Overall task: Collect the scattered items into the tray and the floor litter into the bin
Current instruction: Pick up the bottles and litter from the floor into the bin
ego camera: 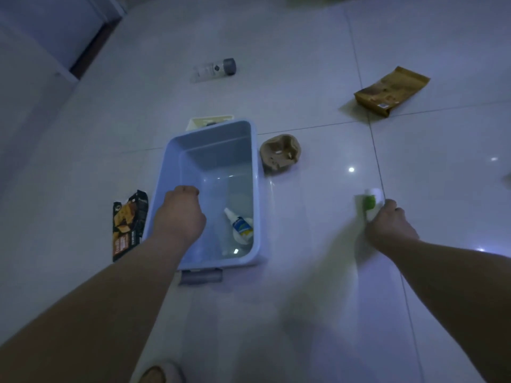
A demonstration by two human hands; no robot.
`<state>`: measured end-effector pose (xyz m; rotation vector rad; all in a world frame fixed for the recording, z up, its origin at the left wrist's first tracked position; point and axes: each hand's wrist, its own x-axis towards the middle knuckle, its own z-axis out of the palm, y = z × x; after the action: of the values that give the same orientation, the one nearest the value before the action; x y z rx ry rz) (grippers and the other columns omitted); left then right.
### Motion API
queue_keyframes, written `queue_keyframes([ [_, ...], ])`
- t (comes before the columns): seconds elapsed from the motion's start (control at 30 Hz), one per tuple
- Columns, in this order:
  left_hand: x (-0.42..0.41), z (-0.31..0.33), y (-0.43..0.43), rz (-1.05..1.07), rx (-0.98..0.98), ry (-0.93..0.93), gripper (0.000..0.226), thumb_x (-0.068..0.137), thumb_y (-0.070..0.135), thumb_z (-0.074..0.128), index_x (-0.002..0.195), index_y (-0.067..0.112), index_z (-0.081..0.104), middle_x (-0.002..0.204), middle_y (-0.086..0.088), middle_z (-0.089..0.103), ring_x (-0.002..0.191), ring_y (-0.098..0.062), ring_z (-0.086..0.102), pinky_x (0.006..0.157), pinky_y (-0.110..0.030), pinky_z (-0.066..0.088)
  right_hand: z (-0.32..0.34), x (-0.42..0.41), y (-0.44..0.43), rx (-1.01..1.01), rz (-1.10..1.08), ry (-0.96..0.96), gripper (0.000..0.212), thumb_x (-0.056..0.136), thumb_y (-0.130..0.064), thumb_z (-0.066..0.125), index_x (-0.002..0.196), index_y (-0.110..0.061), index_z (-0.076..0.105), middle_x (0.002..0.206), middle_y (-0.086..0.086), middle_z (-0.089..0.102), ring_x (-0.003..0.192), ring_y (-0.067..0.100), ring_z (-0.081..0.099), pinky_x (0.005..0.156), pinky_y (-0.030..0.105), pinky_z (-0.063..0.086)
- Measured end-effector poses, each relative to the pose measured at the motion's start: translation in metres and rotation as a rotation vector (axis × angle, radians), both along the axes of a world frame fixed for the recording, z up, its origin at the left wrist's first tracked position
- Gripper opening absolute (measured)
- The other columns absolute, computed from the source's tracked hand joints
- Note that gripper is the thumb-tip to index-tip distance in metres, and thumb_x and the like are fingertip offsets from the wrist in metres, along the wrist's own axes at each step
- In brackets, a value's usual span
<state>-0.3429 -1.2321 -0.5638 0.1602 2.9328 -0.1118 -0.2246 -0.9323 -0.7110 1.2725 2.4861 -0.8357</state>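
A pale blue plastic tray (171,150) stands on the tiled floor in the middle of the head view. A small white glue bottle (240,225) lies inside it near the right wall. My left hand (179,214) hovers over the tray's left side with its fingers curled under, and nothing shows in it. To the right, my right hand (390,222) grips a white bottle with a green label (369,201) low over the floor. A clear bottle with a grey cap (214,69) lies on the floor beyond the tray.
A black and orange snack packet (128,225) lies left of the tray. A crumpled brown paper cup holder (280,156) sits at its right, a brown paper bag (391,91) farther right. A cream box (208,121) shows behind the tray, a grey object (200,277) before it.
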Motion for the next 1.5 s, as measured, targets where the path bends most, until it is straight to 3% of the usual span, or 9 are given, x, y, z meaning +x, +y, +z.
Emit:
queue_keyframes([
  [0.17, -0.021, -0.008, -0.017, 0.178, -0.083, 0.060, 0.035, 0.085, 0.004, 0.051, 0.118, -0.006, 0.047, 0.128, -0.024, 0.045, 0.120, -0.041, 0.043, 0.098, -0.046, 0.042, 0.000, -0.006, -0.002, -0.025, 0.004, -0.035, 0.028, 0.095, -0.019, 0.042, 0.119, -0.004, 0.042, 0.120, 0.021, 0.050, 0.113, 0.039, 0.054, 0.094, 0.043, 0.042],
  [0.3, -0.033, -0.019, -0.022, 0.352, -0.028, 0.015, 0.050, 0.089, 0.010, 0.050, 0.133, -0.007, 0.032, 0.138, -0.024, 0.033, 0.130, -0.042, 0.034, 0.103, -0.048, 0.037, 0.017, -0.027, -0.011, 0.021, 0.043, -0.019, 0.030, 0.090, -0.019, 0.050, 0.115, -0.005, 0.048, 0.115, 0.019, 0.056, 0.106, 0.037, 0.057, 0.089, 0.041, 0.046],
  [0.53, -0.058, -0.032, -0.029, 0.297, 0.013, 0.019, 0.056, 0.086, 0.014, 0.049, 0.136, -0.004, 0.031, 0.138, -0.019, 0.033, 0.128, -0.036, 0.033, 0.099, -0.047, 0.037, 0.067, -0.091, -0.071, 0.022, 0.131, 0.290, 0.045, 0.089, -0.016, 0.051, 0.132, -0.012, 0.042, 0.123, 0.015, 0.055, 0.109, 0.035, 0.056, 0.085, 0.036, 0.043],
  [0.83, -0.084, -0.026, -0.041, 0.324, 0.066, -0.039, 0.048, 0.086, 0.014, 0.048, 0.133, 0.005, 0.042, 0.137, -0.014, 0.036, 0.126, -0.033, 0.033, 0.100, -0.048, 0.033, 0.123, -0.125, -0.125, 0.148, 0.372, 0.620, 0.045, 0.090, -0.026, 0.052, 0.133, -0.020, 0.044, 0.118, 0.006, 0.059, 0.095, 0.026, 0.060, 0.077, 0.038, 0.049],
  [1.07, -0.080, -0.021, -0.060, 0.271, 0.095, -0.048, 0.047, 0.088, 0.012, 0.049, 0.133, 0.005, 0.041, 0.136, -0.015, 0.038, 0.126, -0.036, 0.039, 0.099, -0.047, 0.039, 0.117, -0.137, -0.160, 0.284, 0.761, 0.519, 0.049, 0.091, -0.022, 0.051, 0.139, -0.018, 0.043, 0.125, 0.008, 0.057, 0.111, 0.029, 0.055, 0.088, 0.037, 0.048],
  [1.2, -0.081, -0.021, -0.077, 0.213, 0.135, -0.080, 0.049, 0.088, 0.009, 0.048, 0.137, 0.009, 0.040, 0.137, -0.016, 0.038, 0.125, -0.036, 0.042, 0.100, -0.044, 0.041, 0.109, -0.146, -0.174, 0.429, 0.916, 0.351, 0.042, 0.091, -0.027, 0.048, 0.132, -0.022, 0.048, 0.119, 0.005, 0.060, 0.103, 0.027, 0.060, 0.085, 0.035, 0.048],
  [1.27, -0.082, -0.022, -0.083, 0.186, 0.164, -0.090, 0.051, 0.088, 0.006, 0.046, 0.139, 0.011, 0.039, 0.137, -0.016, 0.040, 0.124, -0.035, 0.046, 0.099, -0.043, 0.043, 0.108, -0.148, -0.177, 0.386, 0.916, 0.329, 0.042, 0.093, -0.032, 0.049, 0.134, -0.026, 0.048, 0.124, 0.000, 0.058, 0.109, 0.023, 0.058, 0.088, 0.034, 0.043],
  [1.37, -0.082, -0.023, -0.085, 0.180, 0.166, -0.067, 0.051, 0.088, 0.005, 0.045, 0.139, 0.011, 0.039, 0.136, -0.017, 0.041, 0.122, -0.035, 0.048, 0.098, -0.045, 0.045, 0.106, -0.153, -0.175, 0.293, 0.826, 0.453, 0.036, 0.093, -0.030, 0.052, 0.128, -0.023, 0.055, 0.118, 0.001, 0.060, 0.108, 0.022, 0.058, 0.085, 0.034, 0.048],
  [1.5, -0.087, -0.025, -0.088, 0.224, 0.156, -0.054, 0.053, 0.088, 0.006, 0.049, 0.139, 0.010, 0.037, 0.136, -0.017, 0.040, 0.122, -0.036, 0.047, 0.097, -0.046, 0.044, 0.100, -0.160, -0.162, 0.242, 0.498, 0.668, 0.026, 0.094, -0.019, 0.046, 0.114, -0.015, 0.061, 0.110, 0.007, 0.062, 0.100, 0.026, 0.058, 0.076, 0.032, 0.047],
])
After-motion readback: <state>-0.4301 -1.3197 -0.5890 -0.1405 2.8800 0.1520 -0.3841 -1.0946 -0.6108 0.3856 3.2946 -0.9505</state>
